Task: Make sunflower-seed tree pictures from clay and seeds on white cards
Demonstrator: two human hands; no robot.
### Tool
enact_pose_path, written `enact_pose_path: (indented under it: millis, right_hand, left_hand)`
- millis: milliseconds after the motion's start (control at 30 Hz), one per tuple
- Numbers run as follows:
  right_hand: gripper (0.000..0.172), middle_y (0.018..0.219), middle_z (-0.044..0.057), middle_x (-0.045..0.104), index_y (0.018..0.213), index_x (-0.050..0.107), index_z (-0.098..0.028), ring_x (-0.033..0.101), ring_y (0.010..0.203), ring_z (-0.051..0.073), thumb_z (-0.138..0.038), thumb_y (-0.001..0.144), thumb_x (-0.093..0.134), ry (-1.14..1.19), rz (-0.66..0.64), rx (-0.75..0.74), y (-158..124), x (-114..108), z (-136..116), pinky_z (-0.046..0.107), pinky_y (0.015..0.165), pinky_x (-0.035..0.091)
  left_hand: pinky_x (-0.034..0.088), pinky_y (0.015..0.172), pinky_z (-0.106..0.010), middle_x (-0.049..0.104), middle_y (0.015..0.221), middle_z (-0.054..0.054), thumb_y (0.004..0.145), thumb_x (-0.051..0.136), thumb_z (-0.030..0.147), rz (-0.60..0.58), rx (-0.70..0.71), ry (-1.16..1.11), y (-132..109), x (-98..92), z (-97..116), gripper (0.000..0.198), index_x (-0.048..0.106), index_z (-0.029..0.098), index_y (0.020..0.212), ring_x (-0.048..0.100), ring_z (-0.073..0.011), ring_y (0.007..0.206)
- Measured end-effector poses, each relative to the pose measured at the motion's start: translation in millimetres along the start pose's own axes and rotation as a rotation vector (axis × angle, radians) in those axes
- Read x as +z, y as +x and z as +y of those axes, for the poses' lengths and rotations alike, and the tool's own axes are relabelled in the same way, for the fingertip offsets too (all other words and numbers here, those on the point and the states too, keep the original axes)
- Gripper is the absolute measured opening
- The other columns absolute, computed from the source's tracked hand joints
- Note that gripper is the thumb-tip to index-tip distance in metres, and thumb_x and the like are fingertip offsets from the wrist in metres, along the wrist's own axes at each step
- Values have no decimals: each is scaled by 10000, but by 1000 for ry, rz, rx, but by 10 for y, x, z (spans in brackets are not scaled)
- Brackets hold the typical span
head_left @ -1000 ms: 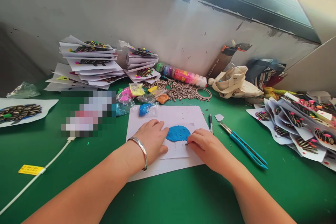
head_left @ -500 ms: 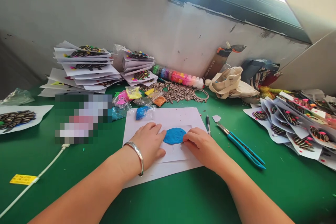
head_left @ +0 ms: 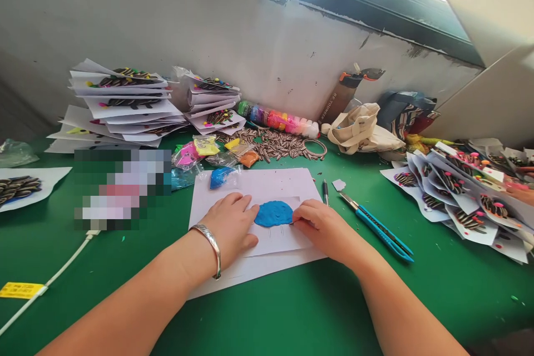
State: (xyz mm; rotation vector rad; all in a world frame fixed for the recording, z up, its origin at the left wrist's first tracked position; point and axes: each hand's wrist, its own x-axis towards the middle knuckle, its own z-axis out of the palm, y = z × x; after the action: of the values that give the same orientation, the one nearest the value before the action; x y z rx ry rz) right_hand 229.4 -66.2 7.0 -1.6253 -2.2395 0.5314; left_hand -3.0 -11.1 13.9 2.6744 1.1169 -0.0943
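Observation:
A flattened blue clay oval [head_left: 273, 214] lies on a small white paper sheet [head_left: 267, 246], with thin drawn lines just below it. My left hand [head_left: 229, 225], a silver bangle at its wrist, rests flat on the paper with fingers stretched out. Its fingertips come up to the oval's left edge. At the right edge of the clay is my right hand [head_left: 323, 228], thumb and fingers pinched together. A tiny dark bit shows at the fingertips, too small to name. Under the small sheet lies a larger white sheet [head_left: 217, 283].
A blue cutter [head_left: 381, 232] and a pen [head_left: 325, 192] lie to the right. Behind are bagged clay [head_left: 223, 178], loose striped seeds [head_left: 279, 144] and a bottle [head_left: 342, 97]. Stacked seed pictures stand left [head_left: 129, 114] and right [head_left: 467, 200]. A white cable [head_left: 62, 272] crosses the left.
The whole view has shifted slightly, moving things leftward in the picture. My right hand sits slightly farther from the clay's right edge; my left hand keeps its place on the paper.

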Motion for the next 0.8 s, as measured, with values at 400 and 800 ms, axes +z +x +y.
enact_pose_path:
  millis: [400, 800]
  right_hand:
    - [203, 827, 2, 586, 841, 623, -220, 530, 810, 144, -69, 857, 489, 75, -26, -7, 51, -10, 140, 258, 700, 411]
    - [208, 846, 5, 588, 848, 632, -215, 532, 806, 136, -76, 871, 479, 121, -65, -55, 79, -31, 153, 251, 708, 414]
  left_hand:
    - [404, 1007, -474, 545, 1266, -141, 777, 625, 308, -4, 3, -7, 15, -18, 7, 477, 571, 142, 1220, 428, -349, 1208]
    - [421, 981, -478, 557, 1236, -150, 769, 632, 303, -1, 11, 2, 26, -16, 7, 467, 580, 140, 1203, 450, -355, 1187]
